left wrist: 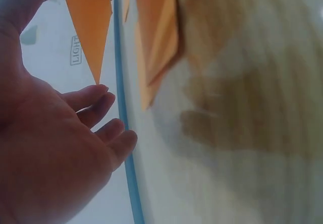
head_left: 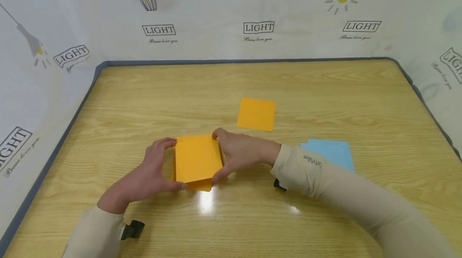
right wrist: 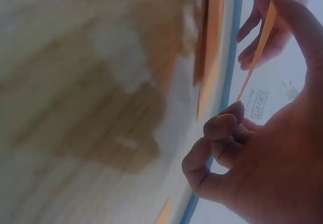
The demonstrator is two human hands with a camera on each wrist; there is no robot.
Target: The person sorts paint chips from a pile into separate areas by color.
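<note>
Both hands hold an orange square sheet [head_left: 197, 158] by its edges, raised over the table. My left hand [head_left: 149, 174] has its thumb at the near left corner and its fingertips at the far left corner. On the other side, my right hand [head_left: 242, 152] spans the right edge, index finger at the far corner and thumb at the near one. Under the raised sheet more orange paper [head_left: 201, 186] shows on the table, mostly hidden. Seen nearly edge-on in the right wrist view, the sheet [right wrist: 260, 52] looks thin and flat.
Another orange square [head_left: 256, 114] lies farther back on the wooden table [head_left: 162, 93]. To the right, pale blue sheets [head_left: 332, 152] lie partly behind the right sleeve [head_left: 306, 174]. A printed white cloth [head_left: 209, 5] hangs around the table's edges.
</note>
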